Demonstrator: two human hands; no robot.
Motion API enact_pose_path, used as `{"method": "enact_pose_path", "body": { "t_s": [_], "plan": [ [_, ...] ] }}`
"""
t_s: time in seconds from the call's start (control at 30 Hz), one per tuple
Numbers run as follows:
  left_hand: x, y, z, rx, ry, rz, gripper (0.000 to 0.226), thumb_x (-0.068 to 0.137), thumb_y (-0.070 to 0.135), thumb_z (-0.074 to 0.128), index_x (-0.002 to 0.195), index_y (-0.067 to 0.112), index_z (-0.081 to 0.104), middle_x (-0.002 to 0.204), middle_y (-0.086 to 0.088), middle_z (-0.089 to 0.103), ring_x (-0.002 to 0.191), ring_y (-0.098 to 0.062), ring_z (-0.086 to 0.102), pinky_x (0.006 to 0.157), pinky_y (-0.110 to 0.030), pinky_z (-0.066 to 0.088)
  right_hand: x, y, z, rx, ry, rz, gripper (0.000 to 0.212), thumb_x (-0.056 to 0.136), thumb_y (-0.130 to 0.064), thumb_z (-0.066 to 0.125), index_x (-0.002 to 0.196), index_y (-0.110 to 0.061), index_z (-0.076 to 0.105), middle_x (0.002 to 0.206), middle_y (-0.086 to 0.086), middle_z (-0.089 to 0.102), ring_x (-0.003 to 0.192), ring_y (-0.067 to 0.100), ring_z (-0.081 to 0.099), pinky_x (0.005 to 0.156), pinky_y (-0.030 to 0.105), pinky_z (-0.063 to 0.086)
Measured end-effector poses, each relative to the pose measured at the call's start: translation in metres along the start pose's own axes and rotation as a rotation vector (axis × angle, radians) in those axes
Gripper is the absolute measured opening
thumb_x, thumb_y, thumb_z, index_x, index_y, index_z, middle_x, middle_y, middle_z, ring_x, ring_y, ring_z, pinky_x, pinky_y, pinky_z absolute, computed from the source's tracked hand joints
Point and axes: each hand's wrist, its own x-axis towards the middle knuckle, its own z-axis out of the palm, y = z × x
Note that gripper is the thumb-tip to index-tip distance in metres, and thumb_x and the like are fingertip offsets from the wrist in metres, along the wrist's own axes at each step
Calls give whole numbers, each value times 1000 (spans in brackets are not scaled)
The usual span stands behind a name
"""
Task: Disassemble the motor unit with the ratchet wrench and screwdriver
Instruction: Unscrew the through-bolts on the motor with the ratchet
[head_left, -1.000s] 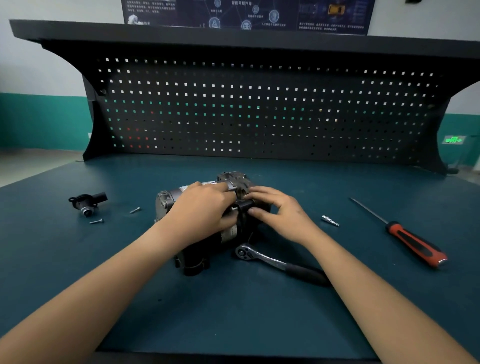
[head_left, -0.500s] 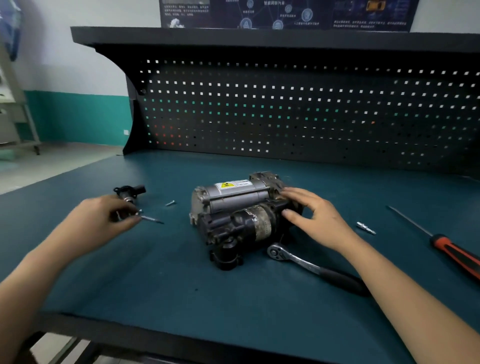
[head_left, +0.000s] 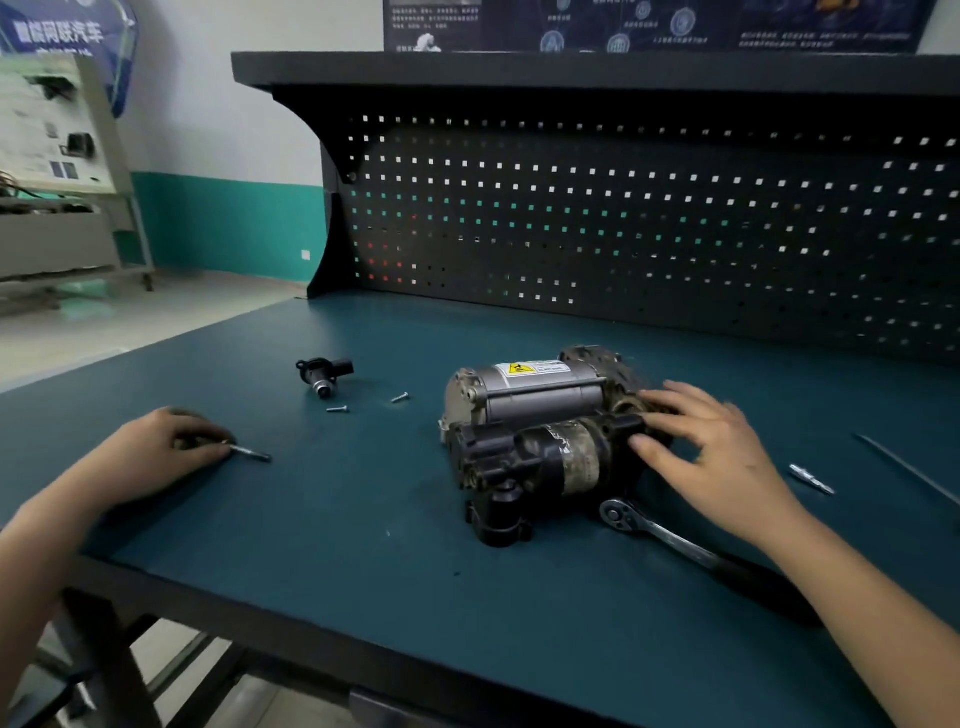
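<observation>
Teal matting covers the table (head_left: 322, 545), and a dark pegboard (head_left: 623, 223) with a shelf on top stands along its far edge. The motor unit (head_left: 535, 415) lies on its side a little right of the table's middle: a grey metal cylinder with a yellow warning label at the back, a grimy black cylinder in front of it, and a black fitting at the near end.

The right hand (head_left: 722, 457) rests on the right end of the unit, its fingers straight and spread, the thumb touching the black cylinder. The left hand (head_left: 156, 457) is well apart from the unit, low over the table's left side, its fingers curled in and pinching one end of a long bolt (head_left: 252, 453) whose free end points right, at or just above the surface.

The ratchet wrench (head_left: 670, 540) lies flat just in front of the unit, its head near the unit's near right corner and its dark handle running under the right forearm. Only the thin shaft of the screwdriver (head_left: 909, 467) shows, at the right edge. A small black part (head_left: 324, 371) sits far left of the unit. A short metal bit (head_left: 811, 479) lies right of the right hand. Two loose screws (head_left: 337, 409) (head_left: 400, 397) lie between the black part and the unit.
</observation>
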Motion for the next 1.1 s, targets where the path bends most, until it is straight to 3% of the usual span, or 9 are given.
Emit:
{"method": "enact_pose_path", "body": {
  "t_s": [0.2,0.3,0.43,0.5,0.6,0.73,0.83,0.97,1.1],
  "plan": [
    [-13,14,5,-18,73,-92,31,84,20,67,114,14,65,120,-18,56,111,-32,52,97,-41,38,-4,-6,-7,-123,4,-89,23,82,-15,69,102,-4,72,107,3,69,109,24,56,96,28,35],
    [-38,64,9,-403,231,-24,33,84,19,65,116,19,59,119,-10,60,107,-25,59,94,-35,45,-8,-9,-4,-38,-1,11,24,84,-19,66,106,-10,71,97,-1,71,88,10,63,79,12,37],
    [-84,155,29,-710,-141,260,57,68,55,66,116,52,36,123,19,49,107,5,53,90,-16,44,-5,-10,3,344,-53,232,10,82,-15,65,84,-23,59,69,-13,66,42,9,59,48,7,39],
    [-87,180,47,-582,-254,291,83,62,70,64,130,53,19,124,30,40,117,5,46,99,-20,37,-5,-8,6,496,-103,293,18,82,-13,65,84,-25,52,79,-9,68,45,14,61,43,10,39],
    [-79,198,64,-518,-251,255,104,70,53,69,144,37,-2,111,37,44,116,3,47,92,-14,34,-6,-10,9,626,-126,313,24,81,-6,65,88,-24,51,85,-5,69,50,11,61,43,11,39],
    [-72,202,70,-671,-154,188,68,75,35,71,126,30,28,101,25,57,90,11,58,77,-8,41,-2,-10,5,714,-193,318,30,82,9,58,89,-20,52,75,-6,68,48,6,60,40,14,40],
    [-69,200,73,-804,-109,161,39,81,20,69,106,29,40,90,17,63,73,15,60,64,-2,44,2,-5,-3,562,-215,288,39,81,13,49,88,-24,59,79,-8,66,50,2,60,45,16,43],
    [-70,193,71,-869,-134,127,37,78,28,69,103,36,43,92,16,66,79,5,64,72,-15,50,-4,5,-10,174,-248,182,45,79,2,54,107,-31,66,83,-2,67,50,5,51,57,13,40],
    [-70,192,69,-899,-143,116,61,53,54,68,105,37,44,97,11,67,90,-5,65,81,-27,51,-5,5,-7,134,-194,37,37,79,-1,63,111,-19,68,99,-12,62,71,-13,51,69,-5,32]
  ]
}}
